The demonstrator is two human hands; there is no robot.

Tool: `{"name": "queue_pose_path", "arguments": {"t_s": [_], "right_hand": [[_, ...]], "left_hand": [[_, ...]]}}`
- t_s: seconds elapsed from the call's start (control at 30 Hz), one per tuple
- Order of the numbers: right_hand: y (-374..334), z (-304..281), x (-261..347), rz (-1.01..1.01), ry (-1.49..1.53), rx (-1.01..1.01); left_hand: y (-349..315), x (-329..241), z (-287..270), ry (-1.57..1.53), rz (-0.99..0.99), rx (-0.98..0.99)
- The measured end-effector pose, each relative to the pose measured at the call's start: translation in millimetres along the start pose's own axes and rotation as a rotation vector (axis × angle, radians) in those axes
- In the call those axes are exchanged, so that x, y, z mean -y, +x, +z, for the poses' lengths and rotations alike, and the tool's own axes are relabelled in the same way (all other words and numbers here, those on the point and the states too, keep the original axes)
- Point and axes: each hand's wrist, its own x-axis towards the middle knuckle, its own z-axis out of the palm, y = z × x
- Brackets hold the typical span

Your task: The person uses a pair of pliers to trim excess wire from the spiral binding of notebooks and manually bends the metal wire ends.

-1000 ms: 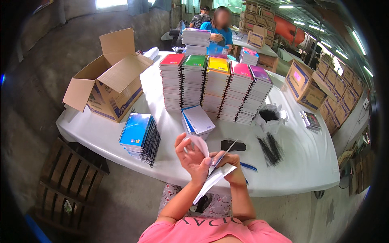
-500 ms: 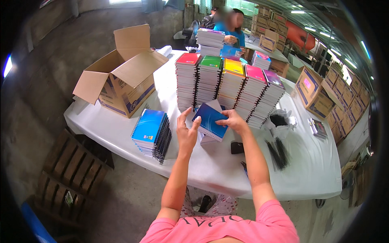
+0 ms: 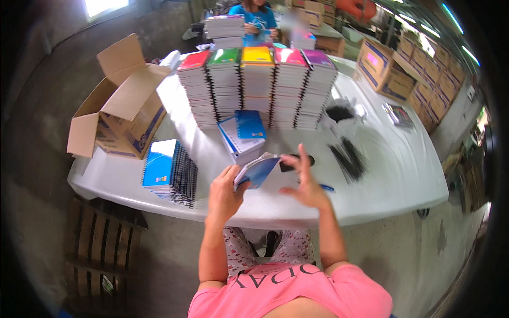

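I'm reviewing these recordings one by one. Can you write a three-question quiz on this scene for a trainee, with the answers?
1. Multiple choice: which hand grips the blue-covered booklet?
A) left
B) right
C) neither

2. True or false: the middle one of the five tall notebook stacks has a green top.

3. Fill in the blank: the black coils lie to the ____ of the low stack of blue notebooks, as the person sees it.

Key:
1. A: the left hand grips it, while the right hand is open with its fingers spread.
2. False: its top is yellow.
3. right
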Motion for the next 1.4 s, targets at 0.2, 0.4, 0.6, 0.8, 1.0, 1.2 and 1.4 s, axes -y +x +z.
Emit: {"name": "queue_pose_path", "arguments": {"t_s": [0.2,0.4,0.6,0.8,1.0,1.2,1.4], "right_hand": [[-3.0,-124.2,-64.9,0.668,-1.318,-0.076],[-9.0,-154.3,-103.0,0.712,-1.341,0.014],[-18.3,-168.7,-104.1,0.54,-1.219,-0.105],[-11.3,-167.0,-89.6,0.434,-1.171,-0.179],[-8.7,-148.5,-44.2,0.349,-1.092,-0.238],[-16.9,-59.8,-5.0,0.15,-0.289,0.003],[-27.7,-3.6,21.0,0.415,-0.164,0.048]], "left_hand": [[-8.0,45.0,35.3,0.53,0.076,0.4],[-14.8,42.6,55.0,0.764,0.105,0.442],[-52.8,32.8,69.5,0.624,0.134,0.079],[-40.3,48.8,60.1,0.45,0.13,0.075],[-46.3,50.5,64.2,0.508,0.153,0.032],[-54.6,39.8,103.4,0.488,0.03,-0.354],[-56.7,49.0,113.6,0.494,0.057,-0.447]]}}
